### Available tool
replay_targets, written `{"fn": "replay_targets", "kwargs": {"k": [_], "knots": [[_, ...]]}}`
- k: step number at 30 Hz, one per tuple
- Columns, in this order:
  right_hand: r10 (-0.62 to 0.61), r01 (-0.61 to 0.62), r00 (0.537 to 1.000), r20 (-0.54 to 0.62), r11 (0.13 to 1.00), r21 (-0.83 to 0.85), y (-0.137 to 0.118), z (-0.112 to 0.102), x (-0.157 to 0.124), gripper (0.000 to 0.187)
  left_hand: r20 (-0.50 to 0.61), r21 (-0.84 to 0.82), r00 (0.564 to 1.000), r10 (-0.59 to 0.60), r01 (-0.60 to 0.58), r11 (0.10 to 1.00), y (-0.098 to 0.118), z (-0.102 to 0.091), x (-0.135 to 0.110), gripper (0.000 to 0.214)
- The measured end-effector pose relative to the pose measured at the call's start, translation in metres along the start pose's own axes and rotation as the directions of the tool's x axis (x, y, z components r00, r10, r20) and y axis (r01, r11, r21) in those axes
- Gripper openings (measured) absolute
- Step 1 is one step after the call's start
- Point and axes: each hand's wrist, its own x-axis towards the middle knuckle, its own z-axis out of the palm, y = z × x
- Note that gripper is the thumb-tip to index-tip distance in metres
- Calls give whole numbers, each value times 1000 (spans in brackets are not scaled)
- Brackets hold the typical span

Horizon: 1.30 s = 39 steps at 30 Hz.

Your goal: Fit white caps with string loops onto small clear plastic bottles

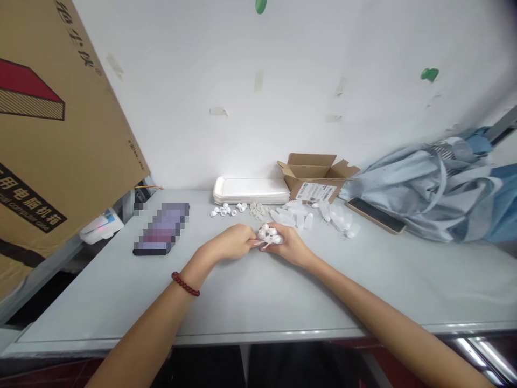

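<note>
A cluster of small white plastic pieces [269, 233] sits above the middle of the grey surface [283, 293], cupped in the curled fingers of the right hand [290, 247]. The left hand [229, 243], with a red bead bracelet [184, 284] on its wrist, pinches the cluster's left edge with fingertips pressed together. Just behind lie loose white caps [226, 210] and clear plastic parts [301, 216]. Farther back are stacked white trays [252, 190] and an open cardboard box [313, 175]. A phone [375, 214] lies to the right.

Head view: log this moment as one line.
left hand: pinching small white parts | right hand: cupping same cluster | table: loose white caps, clear pieces, cardboard box behind hands
</note>
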Motion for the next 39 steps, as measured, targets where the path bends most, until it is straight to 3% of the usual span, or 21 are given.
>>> {"fn": "replay_targets", "kwargs": {"k": [2,5,7,12,20,25,28,33,39], "knots": [[21,-21,1000,2,993,112,5,0,1,37,41,77,999,-15,12,997,6,4,1,35],[49,-49,999,6,971,233,12,-1,2,49,-8,158,1000,-25,26,987,14,13,2,37],[47,-45,999,-3,972,229,16,-2,3,50,-40,223,999,4,5,975,16,18,1,35],[34,-28,998,-50,993,116,13,-4,3,31,-84,321,991,102,-70,944,16,20,-1,32],[88,-88,995,-41,996,-12,5,-25,5,18,-363,198,923,124,-53,979,25,13,2,22],[57,-57,998,0,998,-11,10,-22,6,15,-347,153,925,154,-106,982,23,12,2,25],[61,-61,998,9,998,12,14,-19,7,15,-371,-17,927,56,-67,998,20,5,2,25],[101,-101,995,-5,995,20,13,-17,7,15,-443,-358,880,-171,1,934,14,-4,6,29],[106,-107,994,-5,993,-48,3,-16,7,14,-352,-268,934,-60,-40,962,16,12,13,22]]}}
